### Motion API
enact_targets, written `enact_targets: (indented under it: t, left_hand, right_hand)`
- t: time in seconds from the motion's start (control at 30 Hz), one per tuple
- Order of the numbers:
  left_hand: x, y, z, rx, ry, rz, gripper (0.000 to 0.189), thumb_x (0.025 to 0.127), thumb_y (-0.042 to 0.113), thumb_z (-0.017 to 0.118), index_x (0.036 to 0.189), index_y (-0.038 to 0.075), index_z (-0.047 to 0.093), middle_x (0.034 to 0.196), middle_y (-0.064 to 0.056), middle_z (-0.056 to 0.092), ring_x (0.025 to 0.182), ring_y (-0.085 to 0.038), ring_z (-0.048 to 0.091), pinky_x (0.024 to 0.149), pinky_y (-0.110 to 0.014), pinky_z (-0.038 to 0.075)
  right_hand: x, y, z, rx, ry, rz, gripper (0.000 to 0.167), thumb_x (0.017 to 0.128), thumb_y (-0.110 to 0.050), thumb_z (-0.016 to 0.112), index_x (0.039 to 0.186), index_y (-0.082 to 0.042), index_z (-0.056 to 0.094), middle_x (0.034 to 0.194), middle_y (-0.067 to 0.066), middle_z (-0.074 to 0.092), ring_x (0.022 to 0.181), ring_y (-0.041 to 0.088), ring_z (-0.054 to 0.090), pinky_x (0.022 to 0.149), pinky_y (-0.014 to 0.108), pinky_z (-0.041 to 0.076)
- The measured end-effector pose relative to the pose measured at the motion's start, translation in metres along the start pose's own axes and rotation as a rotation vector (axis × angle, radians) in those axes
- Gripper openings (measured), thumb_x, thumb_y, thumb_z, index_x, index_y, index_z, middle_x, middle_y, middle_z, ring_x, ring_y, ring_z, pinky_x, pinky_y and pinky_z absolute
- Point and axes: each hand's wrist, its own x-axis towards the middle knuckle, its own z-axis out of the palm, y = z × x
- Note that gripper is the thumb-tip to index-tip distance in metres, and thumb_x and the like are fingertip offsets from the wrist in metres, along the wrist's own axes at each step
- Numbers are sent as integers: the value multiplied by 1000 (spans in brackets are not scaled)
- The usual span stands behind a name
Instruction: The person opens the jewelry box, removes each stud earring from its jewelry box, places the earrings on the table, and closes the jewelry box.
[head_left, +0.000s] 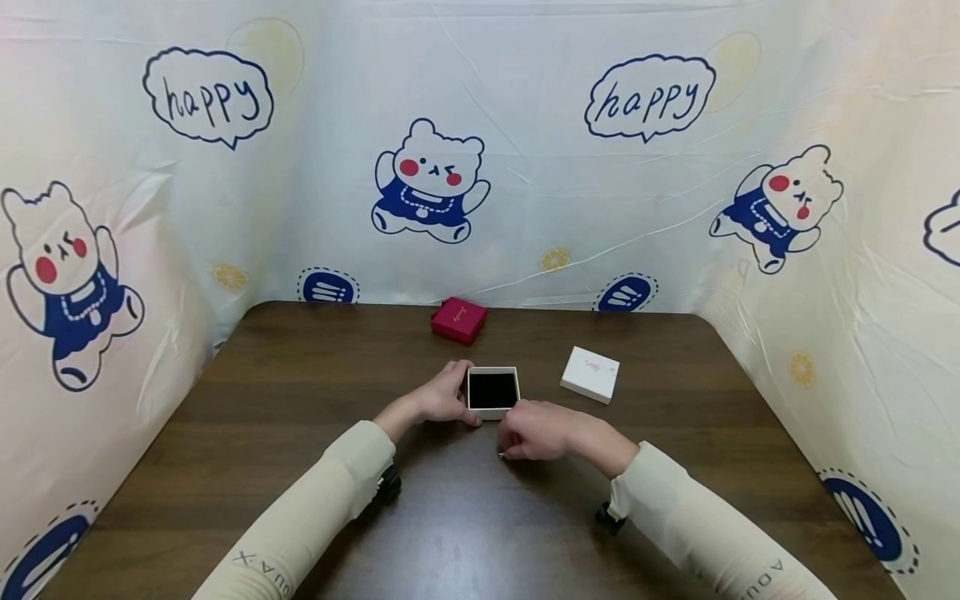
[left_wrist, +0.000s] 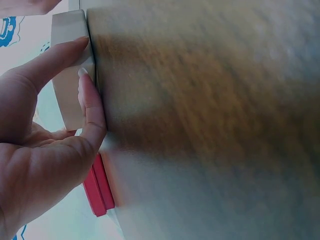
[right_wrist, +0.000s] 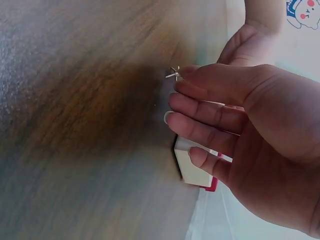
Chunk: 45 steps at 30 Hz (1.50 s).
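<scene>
A small white box [head_left: 491, 413] with a black lining [head_left: 492, 390] stands uncovered on the brown table. My left hand [head_left: 446, 394] holds it at the left side and front, with the thumb lying along the front wall in the left wrist view. Just in front of the box's right corner is my right hand [head_left: 543, 429], low over the table. Its thumb and index finger pinch a tiny shiny silver piece with thin prongs [right_wrist: 173, 75], probably jewelry. Most of that piece is hidden by the fingertips. The other right fingers are loosely bent.
To the right of the box lies a white lid [head_left: 591, 375] with faint pink print. Behind it, near the table's back edge, sits a dark red box [head_left: 459, 321] with gold lettering. A printed cloth curtain [head_left: 525, 167] hangs around the back and sides of the table [head_left: 300, 367].
</scene>
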Motion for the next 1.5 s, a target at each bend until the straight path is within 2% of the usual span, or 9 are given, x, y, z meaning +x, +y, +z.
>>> enact_targets:
  t: [0.17,0.43,0.83,1.03,1.2,1.5]
  left_hand:
    - [0,0,0,3,6,5,88,69,10,93,140,-3,43,128,-20,47,108,-28,48,96,-40,43]
    - [-1,1,1,4,6,-3,90,69,10,93,142,-4,42,132,-20,46,112,-29,48,100,-42,41]
    - [0,-1,0,5,4,8,89,69,11,93,141,-4,42,130,-19,46,111,-28,48,98,-42,42]
    - [0,-1,0,5,2,-3,89,69,12,93,141,-2,42,124,-17,47,106,-27,49,94,-40,43]
    - [-1,0,-1,12,3,-7,88,69,12,93,140,-2,43,128,-19,46,110,-29,49,97,-41,42]
    - [-1,1,1,20,9,-11,91,69,11,93,142,-4,41,133,-21,45,113,-29,48,102,-43,40]
  right_hand:
    - [-1,2,-2,-8,14,-5,10,95,-15,73,86,-17,72,72,-13,59,66,3,55,63,23,47]
    - [-2,4,-2,-14,24,-28,7,92,-8,73,87,-13,71,74,-12,61,69,2,56,64,24,48]
    - [-6,5,-11,-10,25,1,7,96,-15,70,90,-18,72,75,-13,62,68,3,56,65,24,48]
    - [-8,9,-19,-26,59,1,6,97,-18,70,91,-19,72,75,-13,61,69,4,56,66,26,49]
    - [-10,11,-27,-42,100,3,7,96,-18,71,90,-19,70,74,-13,60,68,4,56,66,26,48]
    - [-12,17,-35,-37,159,-1,5,96,-11,69,98,-9,74,81,-7,62,76,11,56,73,30,50]
